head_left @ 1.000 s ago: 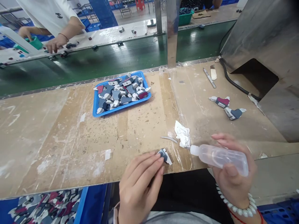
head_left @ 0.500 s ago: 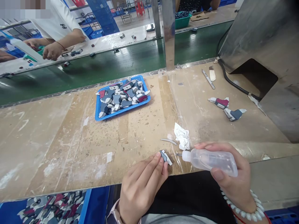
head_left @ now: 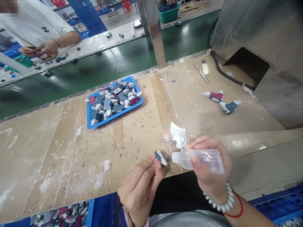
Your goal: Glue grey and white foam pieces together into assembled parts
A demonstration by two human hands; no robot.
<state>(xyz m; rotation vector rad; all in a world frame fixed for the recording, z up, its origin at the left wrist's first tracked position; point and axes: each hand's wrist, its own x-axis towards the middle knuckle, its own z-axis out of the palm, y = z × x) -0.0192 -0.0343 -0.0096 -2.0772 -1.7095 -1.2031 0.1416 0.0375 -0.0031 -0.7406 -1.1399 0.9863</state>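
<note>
Between the thumb and fingers of my left hand [head_left: 141,183] is a small grey-and-white plastic part [head_left: 161,158], held over the front of the bench. My right hand [head_left: 210,160] grips a translucent squeeze bottle [head_left: 201,160] lying nearly level, its white cap and thin needle tip pointing left at the part. The needle is close to the part's white side; whether it touches I cannot tell. Just beyond the bottle lie a crumpled white tissue [head_left: 178,135] and a short grey strip [head_left: 166,141].
A blue tray [head_left: 115,116] heaped with similar parts sits on the bench. Two joined-looking parts [head_left: 221,101], a craft knife [head_left: 202,73] and a scraper-like tool [head_left: 205,67] lie right. Behind runs a green conveyor [head_left: 113,60]; a co-worker [head_left: 42,28] works across it. A metal housing [head_left: 265,41] stands right.
My right hand has brought the bottle left, with its needle nearer the part. My left hand has turned the part so more of its white side shows. The whole view has shifted.
</note>
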